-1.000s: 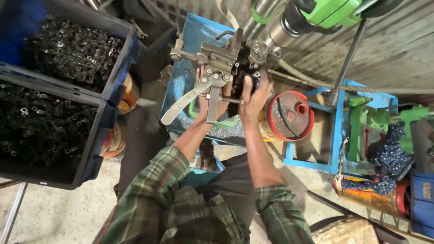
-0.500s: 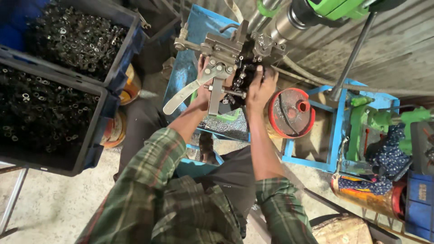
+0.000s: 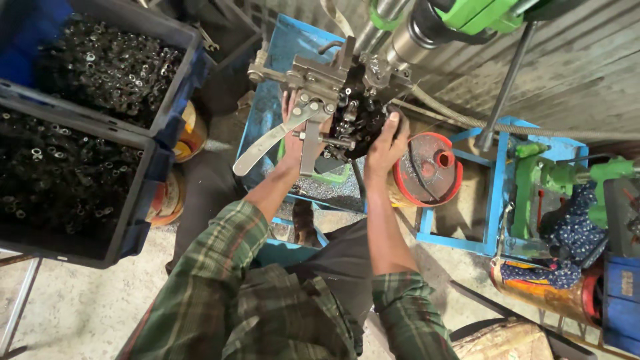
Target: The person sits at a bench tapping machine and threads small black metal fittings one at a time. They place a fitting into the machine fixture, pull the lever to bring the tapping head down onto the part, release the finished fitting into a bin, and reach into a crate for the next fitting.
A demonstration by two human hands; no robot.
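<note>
Both hands are up at the metal clamp fixture [image 3: 333, 107] under the green drill spindle [image 3: 427, 27]. Right hand [image 3: 387, 143] cups the dark part [image 3: 357, 123]; left hand [image 3: 293, 137] sits behind the lever [image 3: 267, 143], grip hidden. I'd seat it square and keep fingers clear.

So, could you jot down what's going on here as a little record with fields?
Setting: workshop, seen from above
Left hand: behind the metal clamp, near its long lever
Right hand: pressed against the dark greasy part under the clamp
Above: green drill press
Left side: dark crates full of small metal rings
Right side: red-rimmed tub in a blue frame
Clothing: green plaid sleeves
</note>
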